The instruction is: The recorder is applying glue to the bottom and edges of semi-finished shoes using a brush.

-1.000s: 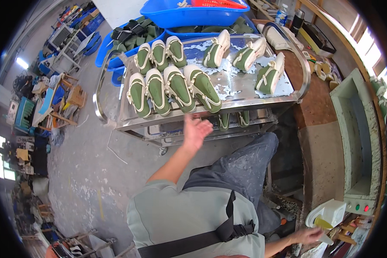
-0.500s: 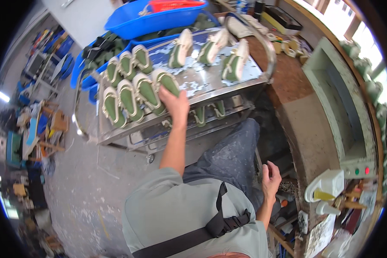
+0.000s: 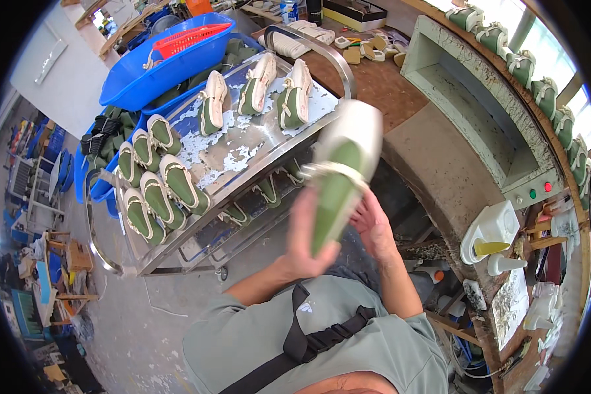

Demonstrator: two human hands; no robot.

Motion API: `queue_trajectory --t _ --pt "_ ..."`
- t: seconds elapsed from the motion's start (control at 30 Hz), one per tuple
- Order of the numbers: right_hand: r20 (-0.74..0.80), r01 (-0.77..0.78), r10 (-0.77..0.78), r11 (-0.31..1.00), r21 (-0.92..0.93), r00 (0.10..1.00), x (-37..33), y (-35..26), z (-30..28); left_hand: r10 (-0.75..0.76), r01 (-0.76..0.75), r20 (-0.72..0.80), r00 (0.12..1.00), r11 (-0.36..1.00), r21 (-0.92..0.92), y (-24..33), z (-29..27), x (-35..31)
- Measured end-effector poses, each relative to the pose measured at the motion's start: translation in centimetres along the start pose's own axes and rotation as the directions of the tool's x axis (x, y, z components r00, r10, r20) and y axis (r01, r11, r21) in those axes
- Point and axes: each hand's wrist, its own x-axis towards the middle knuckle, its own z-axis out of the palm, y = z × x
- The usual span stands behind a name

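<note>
A green and cream shoe [image 3: 343,155], blurred by motion, is held up in front of my body, its cream end pointing away from me. My left hand [image 3: 303,240] is closed round its near green end. At the shoe's right edge is my right hand [image 3: 376,230], its fingers against the side and partly hidden behind it. Several similar shoes [image 3: 184,185] stand in two rows at the left end of the metal cart [image 3: 240,154]. Three more shoes [image 3: 294,98] lean on raised supports at the cart's far side.
Blue tubs [image 3: 128,82], one with a red basket [image 3: 190,41], stand beyond the cart. Shoes also sit on its lower shelf. To my right are a curved workbench [image 3: 440,154], a pale green box-shaped machine [image 3: 486,111] and a white container [image 3: 491,230]. Shoes line the window ledge.
My left hand has lifted one shoe off the cart's front row and brought it toward my body. My right hand has risen from my side to the shoe. The view has turned right.
</note>
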Motion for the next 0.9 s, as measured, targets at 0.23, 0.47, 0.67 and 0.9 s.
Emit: queue_trajectory --t 0.23,0.47,0.67,0.9 --pt "-0.437 -0.015 -0.053 0.988 -0.151 0.898 -5.3 -2.8 -5.2 -0.205 0.475 0.464 0.862 0.647 -0.596 -3.4 5.6 4.7" --pt "-0.507 -0.201 -0.404 0.596 -0.778 0.762 -8.6 -3.3 -4.0 -0.180 0.632 0.691 0.700 0.607 -0.483 -0.8 13.8 8.3" --pt "-0.548 -0.177 -0.305 0.731 -0.659 0.779 -14.5 -4.5 -4.3 0.380 0.486 0.603 0.702 0.364 -0.795 1.2 16.2 7.8" --pt "-0.444 -0.371 -0.679 0.263 -0.891 0.585 -16.0 -5.4 -3.2 0.202 0.621 0.638 0.743 0.144 -0.770 4.5 15.1 8.8"
